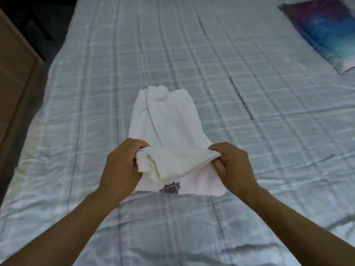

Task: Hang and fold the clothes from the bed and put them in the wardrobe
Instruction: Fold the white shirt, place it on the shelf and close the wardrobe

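A brown wooden piece of furniture [17,60] stood left of the bed with the pale blue checked quilt [249,116]. Near the middle of that quilt lay the white, partly folded cotton garment [163,120], a small dark spiky print [170,188] showing at its near end. The left hand [123,166] pinched the garment's near left corner, fingers curled round a bunched roll of cloth. The right hand [230,164] clamped the opposite corner, so the near edge was lifted between them. Far right of the garment sat a purple-and-blue pillow [324,33]. To my eye, the bunched left corner could spoil the fold: carried over unevenly, the layers might slip apart and crease.
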`<state>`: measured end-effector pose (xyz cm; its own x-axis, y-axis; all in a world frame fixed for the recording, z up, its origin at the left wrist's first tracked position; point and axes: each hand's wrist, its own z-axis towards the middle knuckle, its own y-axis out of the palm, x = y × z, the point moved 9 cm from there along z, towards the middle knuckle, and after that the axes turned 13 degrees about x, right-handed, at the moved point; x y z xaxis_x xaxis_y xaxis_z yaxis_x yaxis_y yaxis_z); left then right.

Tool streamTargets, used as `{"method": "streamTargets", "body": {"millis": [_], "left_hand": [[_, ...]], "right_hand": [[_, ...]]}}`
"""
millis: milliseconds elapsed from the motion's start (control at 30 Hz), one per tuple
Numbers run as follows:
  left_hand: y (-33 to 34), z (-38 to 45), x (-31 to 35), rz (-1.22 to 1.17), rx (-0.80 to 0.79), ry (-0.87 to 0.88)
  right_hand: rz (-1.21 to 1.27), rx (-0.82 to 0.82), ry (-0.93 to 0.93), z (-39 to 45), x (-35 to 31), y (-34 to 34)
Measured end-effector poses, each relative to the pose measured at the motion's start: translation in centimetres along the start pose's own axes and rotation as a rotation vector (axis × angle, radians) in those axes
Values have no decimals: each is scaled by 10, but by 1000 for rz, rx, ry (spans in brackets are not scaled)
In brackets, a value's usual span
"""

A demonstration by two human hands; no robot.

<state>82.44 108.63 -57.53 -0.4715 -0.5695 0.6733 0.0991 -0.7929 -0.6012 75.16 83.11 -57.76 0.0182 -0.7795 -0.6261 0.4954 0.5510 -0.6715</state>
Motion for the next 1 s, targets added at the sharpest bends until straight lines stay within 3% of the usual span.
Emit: {"method": "streamTargets", "body": {"millis": [167,267,367,500,533,600,667,767,867,1000], "left_hand": [[17,73,-19,-9,36,20],[24,116,-45,-22,77,-53],[47,152,-97,-15,86,-277],[97,152,-170,66,-63,-714],[103,143,-174,60,-76,-757],[93,136,-156,105,38,-590],[80,135,-121,228,142,-244],[102,136,-87,306,5,153],[142,140,-103,460,-271,243],[166,146,-137,562,-427,215]], "right_hand": [[-4,56,47,64,15,18],[49,64,117,113,23,44],[22,63,163,165,43,85],[-112,-138,450,191,92,140],[-149,-158,441,189,93,144],[-172,-157,274,178,72,146],[-178,-224,90,159,48,151],[-208,-407,-122,139,31,176],[-276,-523,-258,133,36,207],[-350,-531,-242,135,64,227]]}}
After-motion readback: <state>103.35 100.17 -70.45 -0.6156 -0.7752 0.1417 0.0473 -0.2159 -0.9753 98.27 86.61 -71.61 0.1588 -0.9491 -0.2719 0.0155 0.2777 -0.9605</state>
